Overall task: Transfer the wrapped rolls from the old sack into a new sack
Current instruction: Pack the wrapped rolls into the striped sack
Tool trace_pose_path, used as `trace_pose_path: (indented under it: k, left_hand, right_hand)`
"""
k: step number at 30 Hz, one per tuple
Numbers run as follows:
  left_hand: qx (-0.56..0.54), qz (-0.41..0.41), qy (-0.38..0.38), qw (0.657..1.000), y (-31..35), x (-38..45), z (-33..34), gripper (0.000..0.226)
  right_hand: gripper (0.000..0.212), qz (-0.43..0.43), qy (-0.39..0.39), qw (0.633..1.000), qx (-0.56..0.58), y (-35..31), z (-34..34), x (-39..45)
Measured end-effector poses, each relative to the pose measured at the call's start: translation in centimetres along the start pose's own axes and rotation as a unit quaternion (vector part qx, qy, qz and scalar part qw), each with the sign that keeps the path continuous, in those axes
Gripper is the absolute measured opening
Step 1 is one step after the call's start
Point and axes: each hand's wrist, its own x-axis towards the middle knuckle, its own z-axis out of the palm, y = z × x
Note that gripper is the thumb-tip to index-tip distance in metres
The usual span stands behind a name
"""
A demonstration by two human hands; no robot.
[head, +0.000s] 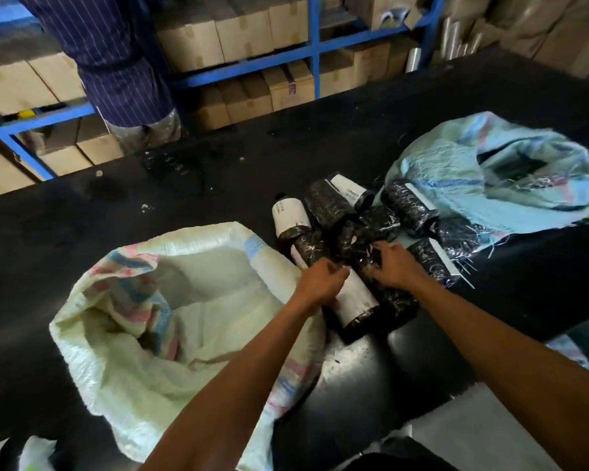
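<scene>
New sack (143, 321): lies open on the black desk (150, 198) at the left, cream woven plastic with pink and blue stripes, its mouth gaping up and toward the rolls; I see no rolls inside it from here.

Left hand (322, 283): fingers curled round the upper end of the nearest roll, right at the sack's edge.

Held roll (356, 304): lies flat, long axis running from upper left down to lower right, the near end pointing toward the person; black shiny wrap at the ends, a wide white label round the middle.

Right hand (393, 265): just beside the left one, fingers bent down onto the black wrapping of a neighbouring roll; whether it truly grips I cannot tell.

Loose rolls (330, 205): a heap between the two sacks, touching one another, mostly lying on their sides and pointing different ways; one with a white label (291, 217) stands tilted at the heap's left edge.

Old sack (490, 171): pale blue, frayed and threadbare, slumped at the right with its mouth toward the heap; something dark shows inside.

Surroundings: blue shelving (315, 45) stacked with cardboard boxes (245, 32) behind the desk, and another person in a striped shirt (116, 56) at the far edge.
</scene>
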Motion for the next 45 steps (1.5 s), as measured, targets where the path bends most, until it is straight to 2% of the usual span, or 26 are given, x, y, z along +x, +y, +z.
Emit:
trace_pose_path:
  k: [3, 7, 11, 15, 17, 19, 21, 23, 25, 28, 29, 30, 32, 34, 35, 37, 39, 41, 43, 44, 45]
  left_hand:
    - [0.083, -0.101, 0.005, 0.991, -0.2, 3.0, 4.8, 0.085]
    - [0.067, -0.126, 0.093, 0.985, -0.3, 4.8, 8.9, 0.109]
    - [0.004, -0.154, 0.142, 0.978, 0.4, 5.3, 10.3, 0.114]
    - [-0.056, -0.122, 0.148, 0.980, 2.3, 4.1, 6.6, 0.092]
    - [-0.197, -0.115, 0.095, 0.969, 3.9, 2.4, 3.2, 0.075]
    - [-0.345, -0.092, 0.049, 0.933, 5.2, 0.1, -0.4, 0.067]
    - [-0.414, -0.045, 0.041, 0.908, 4.6, -2.1, -4.3, 0.069]
    - [-0.462, -0.019, 0.062, 0.885, 2.6, -4.0, -7.4, 0.056]
    - [-0.531, -0.050, 0.122, 0.837, -1.1, -5.5, -9.7, 0.037]
    - [-0.650, -0.102, 0.165, 0.734, -6.7, -7.7, -11.5, 0.051]
    - [-0.654, -0.119, 0.174, 0.726, -8.0, -8.2, -11.9, 0.049]
    - [-0.640, -0.136, 0.171, 0.736, -8.9, -8.4, -12.1, 0.046]
    - [-0.572, -0.201, 0.165, 0.778, -10.1, -8.9, -12.6, 0.046]
    - [-0.526, -0.242, 0.161, 0.799, -11.9, -8.1, -13.7, 0.043]
    - [-0.504, -0.248, 0.187, 0.806, -12.6, -7.8, -14.6, 0.043]
    - [-0.474, -0.245, 0.250, 0.808, -15.7, -6.2, -16.8, 0.064]
    - [-0.470, -0.240, 0.267, 0.807, -18.0, -4.4, -18.0, 0.081]
    - [-0.440, -0.213, 0.284, 0.825, -16.8, -4.4, -18.4, 0.071]
    - [-0.399, -0.192, 0.300, 0.845, -16.6, -3.9, -18.7, 0.048]
    - [-0.374, -0.186, 0.299, 0.858, -17.2, -3.4, -19.2, 0.049]
    - [-0.337, -0.187, 0.292, 0.875, -17.9, -3.1, -19.6, 0.060]
  right_hand:
    - [0.083, -0.021, -0.028, 0.998, -0.057, 2.3, 0.7, 1.0]
    - [0.097, -0.019, -0.078, 0.995, -0.051, 3.5, 1.4, 1.9]
    - [0.099, -0.033, -0.093, 0.995, -0.016, 4.1, 1.1, 2.3]
    - [0.106, -0.013, -0.184, 0.977, 0.106, 3.9, -2.2, 3.6]
    - [0.079, -0.022, -0.223, 0.949, 0.220, 3.0, -5.3, 3.7]
    - [0.057, -0.024, -0.262, 0.904, 0.337, 1.4, -8.1, 3.5]
    - [0.045, -0.023, -0.306, 0.848, 0.432, -0.7, -9.9, 2.8]
    - [0.030, -0.016, -0.352, 0.787, 0.507, -3.1, -10.4, 1.9]
    - [0.026, -0.017, -0.396, 0.736, 0.549, -5.7, -9.8, 0.4]
    - [0.031, -0.011, -0.471, 0.669, 0.575, -9.8, -6.6, -2.2]
    - [0.032, -0.004, -0.501, 0.659, 0.561, -11.3, -5.0, -3.2]
    - [0.033, 0.003, -0.530, 0.660, 0.532, -12.6, -3.4, -4.0]
    - [0.035, 0.023, -0.560, 0.688, 0.460, -15.3, 0.2, -5.3]
    - [0.047, 0.054, -0.539, 0.724, 0.427, -17.2, 3.1, -5.9]
    - [0.053, 0.062, -0.503, 0.750, 0.425, -18.0, 4.1, -5.9]
    - [0.059, 0.037, -0.398, 0.815, 0.419, -19.5, 5.1, -5.7]
    - [0.065, 0.016, -0.323, 0.844, 0.428, -20.3, 5.9, -5.1]
    - [0.073, 0.017, -0.267, 0.854, 0.446, -21.2, 7.4, -4.5]
    - [0.075, -0.002, -0.173, 0.891, 0.420, -21.8, 9.0, -3.8]
    - [0.070, -0.014, -0.116, 0.912, 0.393, -22.0, 9.6, -3.2]
    - [0.064, -0.016, -0.057, 0.925, 0.375, -21.9, 9.9, -2.7]
